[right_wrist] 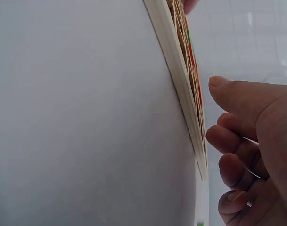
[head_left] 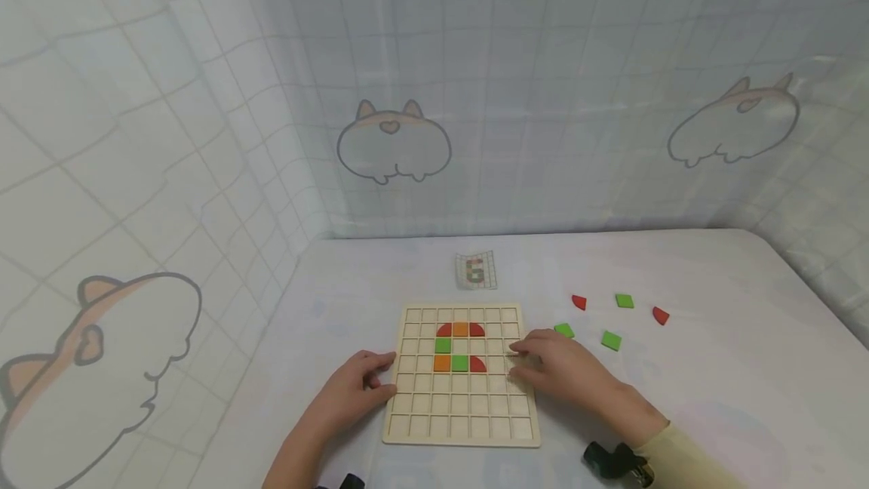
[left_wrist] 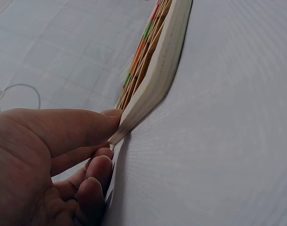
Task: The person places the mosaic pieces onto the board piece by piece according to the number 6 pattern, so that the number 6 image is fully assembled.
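Note:
A wooden grid board [head_left: 459, 425] lies flat on the table. Set in its cells are red quarter-circle tiles [head_left: 477, 330], orange squares [head_left: 442, 363] and green squares [head_left: 443, 345], forming a partial ring. My left hand [head_left: 353, 391] is at the board's left edge; in the left wrist view its thumb [left_wrist: 86, 126] touches the frame's side, with the other fingers loosely bent below. My right hand [head_left: 566, 368] reaches over the right edge, thumb and forefinger apart. The right wrist view shows its fingers [right_wrist: 233, 169] loosely bent beside the board, holding nothing.
Right of the board lie loose green squares [head_left: 611, 340] and two red quarter-circles [head_left: 661, 315]; one green square [head_left: 564, 330] is close by my right hand. A printed pattern card [head_left: 476, 271] lies behind the board. A patterned curtain [head_left: 543, 134] stands around the table [head_left: 706, 368].

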The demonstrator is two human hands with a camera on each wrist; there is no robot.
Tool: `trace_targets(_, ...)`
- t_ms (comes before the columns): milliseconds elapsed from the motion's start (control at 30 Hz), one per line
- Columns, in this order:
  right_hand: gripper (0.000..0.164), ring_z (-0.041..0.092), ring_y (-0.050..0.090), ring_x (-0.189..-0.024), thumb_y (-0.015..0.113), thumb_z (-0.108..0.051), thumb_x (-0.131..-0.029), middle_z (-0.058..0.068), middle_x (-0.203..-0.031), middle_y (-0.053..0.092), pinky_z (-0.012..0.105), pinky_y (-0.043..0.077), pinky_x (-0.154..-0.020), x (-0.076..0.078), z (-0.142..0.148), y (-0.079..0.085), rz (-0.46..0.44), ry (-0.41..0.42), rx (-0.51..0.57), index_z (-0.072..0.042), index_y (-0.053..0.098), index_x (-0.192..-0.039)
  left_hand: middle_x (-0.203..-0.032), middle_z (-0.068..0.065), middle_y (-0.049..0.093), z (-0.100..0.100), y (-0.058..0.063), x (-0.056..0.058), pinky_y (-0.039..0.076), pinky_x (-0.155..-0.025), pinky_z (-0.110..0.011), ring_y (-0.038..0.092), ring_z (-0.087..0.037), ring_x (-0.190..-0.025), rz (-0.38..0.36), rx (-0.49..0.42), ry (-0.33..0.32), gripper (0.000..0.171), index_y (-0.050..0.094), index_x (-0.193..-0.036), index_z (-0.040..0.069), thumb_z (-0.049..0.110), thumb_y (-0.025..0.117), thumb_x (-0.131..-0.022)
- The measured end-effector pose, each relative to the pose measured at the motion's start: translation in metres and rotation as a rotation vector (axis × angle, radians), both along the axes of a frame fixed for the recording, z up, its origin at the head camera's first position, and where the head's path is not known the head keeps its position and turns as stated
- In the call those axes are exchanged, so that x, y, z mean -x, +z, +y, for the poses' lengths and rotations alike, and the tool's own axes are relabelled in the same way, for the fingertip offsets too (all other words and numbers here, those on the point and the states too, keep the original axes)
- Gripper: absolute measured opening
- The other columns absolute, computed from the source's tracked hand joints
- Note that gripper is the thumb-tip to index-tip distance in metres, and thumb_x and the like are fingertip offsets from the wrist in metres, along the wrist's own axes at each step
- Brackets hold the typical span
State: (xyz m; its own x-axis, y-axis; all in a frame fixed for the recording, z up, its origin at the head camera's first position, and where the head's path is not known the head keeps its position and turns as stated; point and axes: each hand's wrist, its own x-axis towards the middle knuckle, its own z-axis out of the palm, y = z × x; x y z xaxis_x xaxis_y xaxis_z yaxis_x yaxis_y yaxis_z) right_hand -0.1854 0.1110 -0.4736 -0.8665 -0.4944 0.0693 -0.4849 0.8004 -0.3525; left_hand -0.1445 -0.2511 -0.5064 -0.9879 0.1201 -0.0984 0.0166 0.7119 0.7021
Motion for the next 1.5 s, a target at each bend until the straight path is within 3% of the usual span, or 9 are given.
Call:
trace_targets(200,0.036,0.006,0.059,-0.099,0.082,-0.035,-0.081,-0.013,-0.104,0.065,0.032,0.050,-0.087,-0.001,0.019,0.000,0.011,-0.085,0.007,-0.020,0.075,-0.113,-0.099,0.005,0.055,0.000,0.001,-0.001,0.042,-0.067,-0.027,0.051,-0.012,-0.079,0.004,0.000,0.007,0.053,0.065,-0.132,0.014,0.025,0.081,-0.083)
trace_targets(433,0.037,0.021,0.058,-0.114,0.082,-0.032,-0.081,-0.003,-0.117,0.066,0.044,0.048,-0.094,0.000,0.043,-0.005,0.009,-0.146,0.025,-0.020,0.074,-0.116,-0.099,0.004,0.055,0.000,0.000,0.000,0.042,-0.067,-0.027,0.051,-0.012,-0.079,0.001,-0.007,-0.006,0.054,0.064,-0.133,0.012,0.024,0.081,-0.083)
trace_targets(667,0.036,0.012,0.059,-0.091,0.082,-0.030,-0.082,-0.005,-0.111,0.066,0.037,0.052,-0.081,0.000,0.064,-0.002,0.010,-0.195,0.063,-0.020,0.074,-0.116,-0.101,0.004,0.056,0.001,0.001,0.000,0.042,-0.068,-0.027,0.051,-0.012,-0.080,0.008,-0.004,-0.009,0.053,0.065,-0.132,0.012,0.023,0.081,-0.083)
trace_targets(1033,0.038,0.018,0.060,-0.089,0.082,-0.028,-0.082,0.001,-0.108,0.068,0.042,0.053,-0.078,0.000,0.095,-0.003,0.057,-0.287,0.106,-0.013,0.074,-0.115,-0.099,0.004,0.056,0.001,0.002,-0.001,0.042,-0.067,-0.027,0.051,-0.012,-0.078,0.013,-0.008,-0.013,0.053,0.064,-0.132,0.012,0.024,0.081,-0.083)
trace_targets(1367,0.040,0.016,0.054,-0.080,0.083,-0.026,-0.081,0.003,-0.106,0.067,0.032,0.050,-0.068,0.000,0.112,-0.006,0.082,-0.316,0.121,-0.010,0.073,-0.116,-0.100,0.005,0.056,0.000,-0.001,-0.001,0.042,-0.067,-0.027,0.051,-0.012,-0.078,0.005,-0.018,0.001,0.053,0.064,-0.133,0.013,0.024,0.081,-0.083)
trace_targets(1500,0.042,0.019,0.053,-0.082,0.084,-0.027,-0.081,0.006,-0.109,0.066,0.036,0.050,-0.070,0.001,0.117,-0.008,0.072,-0.336,0.124,-0.009,0.072,-0.118,-0.100,0.005,0.055,-0.002,-0.004,0.000,0.042,-0.069,-0.027,0.051,-0.012,-0.079,0.003,-0.021,-0.003,0.053,0.064,-0.133,0.013,0.024,0.080,-0.084)
